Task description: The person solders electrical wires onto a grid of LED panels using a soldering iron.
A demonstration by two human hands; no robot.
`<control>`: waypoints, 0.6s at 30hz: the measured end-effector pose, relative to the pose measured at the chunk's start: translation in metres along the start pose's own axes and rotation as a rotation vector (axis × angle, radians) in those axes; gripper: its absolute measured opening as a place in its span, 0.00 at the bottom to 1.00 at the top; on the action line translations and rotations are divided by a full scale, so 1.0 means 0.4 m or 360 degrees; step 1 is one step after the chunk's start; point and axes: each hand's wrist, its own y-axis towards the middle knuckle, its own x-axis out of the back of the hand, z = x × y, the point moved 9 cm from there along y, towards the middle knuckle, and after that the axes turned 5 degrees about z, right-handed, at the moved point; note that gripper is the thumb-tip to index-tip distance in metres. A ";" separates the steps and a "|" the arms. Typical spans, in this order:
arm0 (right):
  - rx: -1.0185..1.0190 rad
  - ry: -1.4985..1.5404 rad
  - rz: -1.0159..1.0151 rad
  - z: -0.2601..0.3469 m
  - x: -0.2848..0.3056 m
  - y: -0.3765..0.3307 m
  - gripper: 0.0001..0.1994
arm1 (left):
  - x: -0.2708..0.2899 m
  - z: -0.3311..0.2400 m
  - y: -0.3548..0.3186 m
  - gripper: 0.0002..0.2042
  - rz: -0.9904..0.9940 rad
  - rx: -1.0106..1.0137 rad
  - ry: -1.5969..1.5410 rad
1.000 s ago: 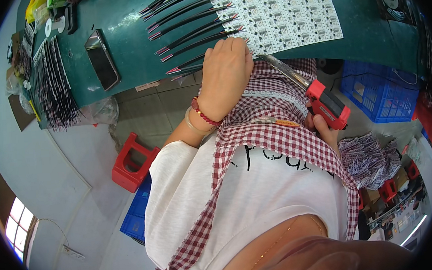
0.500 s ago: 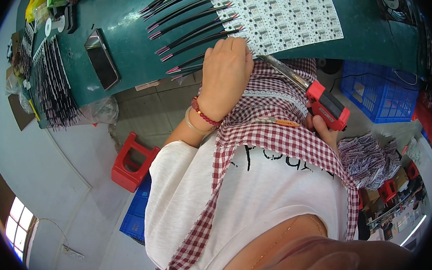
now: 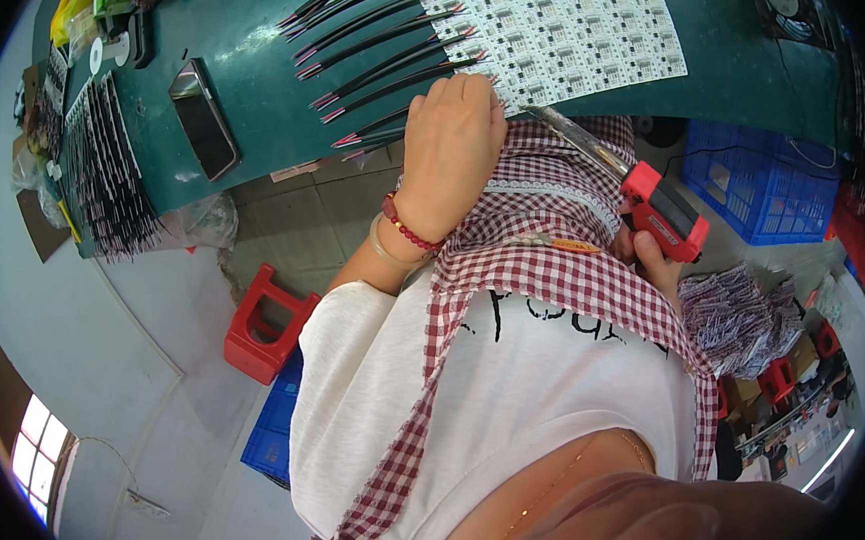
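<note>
My left hand (image 3: 452,148), with a beaded bracelet on its wrist, is closed at the near left corner of a white sheet of circuit boards (image 3: 576,29). Its fingertips are turned away, so whatever they pinch is hidden. Black-sleeved wires (image 3: 389,77) stick out leftward in a row from the sheet's left edge, the nearest ones beside this hand. In my right hand (image 3: 652,260) is a red and black soldering iron (image 3: 666,211). The iron's metal barrel slants up and left, its tip by the sheet's near edge, just right of my left fingers; contact cannot be made out.
On the green table (image 3: 250,102) lie a phone (image 3: 204,120), wired strips (image 3: 109,157) at the left and a small fan (image 3: 783,0) at the far right. A blue crate (image 3: 762,182) stands below the right side, a red stool (image 3: 268,325) to the left.
The soldering iron has shifted slightly right, its tip drawing a little away from my left fingers. My left hand and the sheet look unmoved.
</note>
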 end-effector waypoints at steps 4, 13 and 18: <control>-0.0036 0.0021 -0.0022 -0.001 0.000 -0.002 0.16 | 0.000 -0.004 0.003 0.06 -0.0001 -0.0016 -0.0005; -0.0019 0.0038 -0.0007 0.002 0.002 -0.003 0.17 | 0.007 -0.004 0.004 0.06 -0.0011 0.0006 0.0003; 0.0136 0.0165 0.0075 0.028 0.018 0.022 0.20 | 0.021 0.005 -0.010 0.05 0.0085 0.0068 0.0064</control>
